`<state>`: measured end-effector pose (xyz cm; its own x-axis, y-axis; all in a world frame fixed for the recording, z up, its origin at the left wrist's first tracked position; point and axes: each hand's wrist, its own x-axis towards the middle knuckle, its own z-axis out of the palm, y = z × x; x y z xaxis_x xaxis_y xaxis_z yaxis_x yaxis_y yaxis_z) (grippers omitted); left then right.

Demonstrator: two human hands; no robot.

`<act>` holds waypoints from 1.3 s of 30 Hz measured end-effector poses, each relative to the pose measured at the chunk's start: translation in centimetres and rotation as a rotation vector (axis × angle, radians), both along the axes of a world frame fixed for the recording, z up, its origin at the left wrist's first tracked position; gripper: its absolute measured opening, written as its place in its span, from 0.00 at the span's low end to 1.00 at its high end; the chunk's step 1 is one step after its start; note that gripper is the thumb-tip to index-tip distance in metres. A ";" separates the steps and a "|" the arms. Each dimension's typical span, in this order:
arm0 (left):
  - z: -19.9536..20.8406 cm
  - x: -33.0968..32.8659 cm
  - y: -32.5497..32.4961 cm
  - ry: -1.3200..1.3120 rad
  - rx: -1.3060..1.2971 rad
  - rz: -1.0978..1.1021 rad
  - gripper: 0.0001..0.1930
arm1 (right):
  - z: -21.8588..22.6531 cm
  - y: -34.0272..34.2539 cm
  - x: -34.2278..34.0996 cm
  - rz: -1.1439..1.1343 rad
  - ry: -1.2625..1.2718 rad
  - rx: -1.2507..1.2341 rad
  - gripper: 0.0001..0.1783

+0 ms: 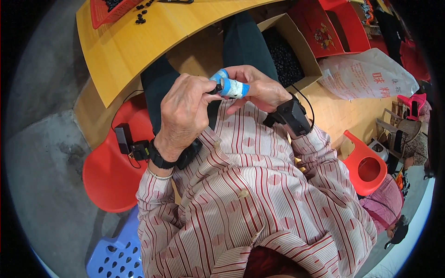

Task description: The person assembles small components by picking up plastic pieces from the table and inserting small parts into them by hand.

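In front of my lap, my left hand [185,102] pinches a small black part [215,89] between thumb and fingers. My right hand [262,88] meets it from the other side. Blue and white tape [235,88] wraps the right thumb and forefinger, and those taped tips close on the far end of the same part. Its exact shape is mostly covered by the fingers. Black devices are strapped to both wrists, the right one [293,116] with a cable.
A yellow table [153,44] holds loose black parts [141,17] and a red basket [107,18]. A cardboard box [311,76] of black pieces stands beside my leg, near a white plastic bag [361,76]. Red stools [109,171] and a blue stool [104,259] are around me.
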<state>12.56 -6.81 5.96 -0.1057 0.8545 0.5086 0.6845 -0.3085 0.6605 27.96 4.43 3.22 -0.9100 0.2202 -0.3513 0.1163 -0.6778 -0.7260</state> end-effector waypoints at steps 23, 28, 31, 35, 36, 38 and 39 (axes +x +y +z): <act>-0.6 -0.7 0.1 -0.163 -0.066 0.034 0.10 | -0.7 -0.9 -0.8 -0.108 0.194 -0.108 0.21; -0.7 -0.8 0.0 -0.262 -0.099 0.011 0.10 | -0.5 -1.1 -0.9 -0.122 0.191 -0.159 0.21; -0.4 -0.9 0.1 -0.220 -0.120 0.016 0.10 | -0.7 -1.0 -0.9 -0.114 0.164 -0.112 0.20; 0.8 -1.0 0.0 0.032 -0.127 0.033 0.13 | -0.5 -0.5 -0.8 -0.050 0.087 0.038 0.15; 1.0 -1.1 -0.1 0.155 -0.107 0.015 0.13 | -0.4 -0.5 -0.8 -0.050 0.087 0.039 0.15; 1.4 -1.2 0.0 0.142 -0.122 0.011 0.13 | -0.4 -0.6 -0.8 -0.063 0.093 0.046 0.15; 1.5 -1.3 0.0 0.129 -0.139 0.008 0.14 | -0.4 -0.5 -0.9 -0.061 0.094 0.046 0.15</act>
<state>11.30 -6.84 7.43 -0.0547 0.9167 0.3959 0.7684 -0.2146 0.6030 27.10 3.90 2.83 -0.9228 0.2904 -0.2533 0.0056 -0.6472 -0.7623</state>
